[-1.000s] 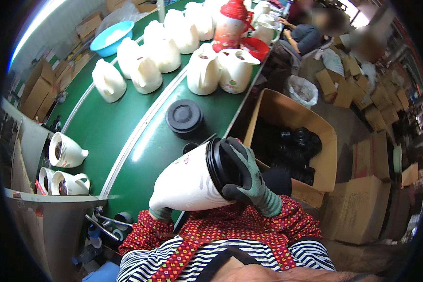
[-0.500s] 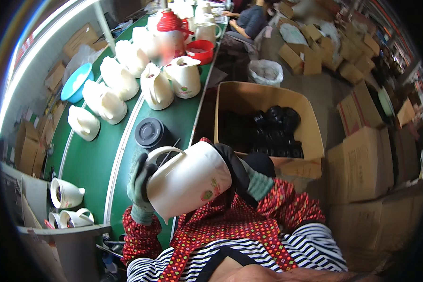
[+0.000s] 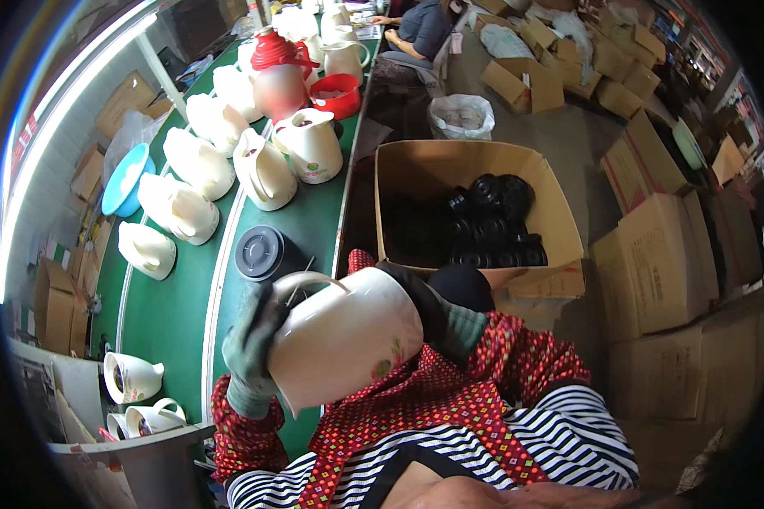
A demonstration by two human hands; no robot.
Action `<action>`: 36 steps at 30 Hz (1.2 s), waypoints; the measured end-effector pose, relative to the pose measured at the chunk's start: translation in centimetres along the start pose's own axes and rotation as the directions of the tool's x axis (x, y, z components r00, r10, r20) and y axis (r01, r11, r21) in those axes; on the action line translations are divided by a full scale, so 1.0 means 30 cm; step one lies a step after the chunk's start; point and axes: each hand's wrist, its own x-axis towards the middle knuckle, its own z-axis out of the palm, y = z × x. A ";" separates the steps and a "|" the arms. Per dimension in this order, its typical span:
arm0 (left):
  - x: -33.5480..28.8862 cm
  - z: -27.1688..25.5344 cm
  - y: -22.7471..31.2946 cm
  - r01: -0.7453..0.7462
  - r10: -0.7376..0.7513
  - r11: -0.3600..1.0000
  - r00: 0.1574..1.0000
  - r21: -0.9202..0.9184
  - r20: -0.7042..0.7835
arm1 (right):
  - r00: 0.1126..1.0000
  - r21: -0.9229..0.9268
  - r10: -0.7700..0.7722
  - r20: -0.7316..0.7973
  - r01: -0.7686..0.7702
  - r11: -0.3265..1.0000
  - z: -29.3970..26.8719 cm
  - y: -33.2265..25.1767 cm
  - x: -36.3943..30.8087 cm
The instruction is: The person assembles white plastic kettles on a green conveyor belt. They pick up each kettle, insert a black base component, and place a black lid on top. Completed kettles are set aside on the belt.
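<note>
In front of my chest I hold a white thermos jug tipped onto its side. Its spout points down at the left, its handle faces up, and a small flower print shows near the base. My left hand, in a grey-green glove with dark fingers, is closed on the mouth end beside the handle. Its mouth and some of my fingertips are hidden. My right hand, gloved alike, grips the base end. A thin dark stick-like thing rises behind the handle. Just beyond stands a black round-topped part on the green bench.
Several white jugs stand farther along the bench, beside a red thermos, a red bowl and a blue basin. A carton of black parts sits at my right. Someone sits at the far end.
My view has shifted slightly, moving the bench scene within the picture. The jug stays between both hands, turned a little so its print sits lower and shows less.
</note>
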 end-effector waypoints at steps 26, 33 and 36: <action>-0.084 0.127 -0.012 0.545 -0.769 -0.248 0.392 -0.801 0.505 | 0.889 -0.139 -0.445 -0.109 0.429 0.892 0.045 0.060 -0.021; -0.006 0.029 -0.007 0.503 -0.498 0.771 0.858 -0.390 0.123 | 0.946 -0.009 -0.314 -0.074 0.315 0.949 -0.035 0.193 0.000; -0.190 0.129 -0.039 0.429 -0.822 -0.357 0.277 -0.829 0.498 | 0.963 0.127 -0.196 -0.183 0.221 0.967 -0.010 0.168 -0.016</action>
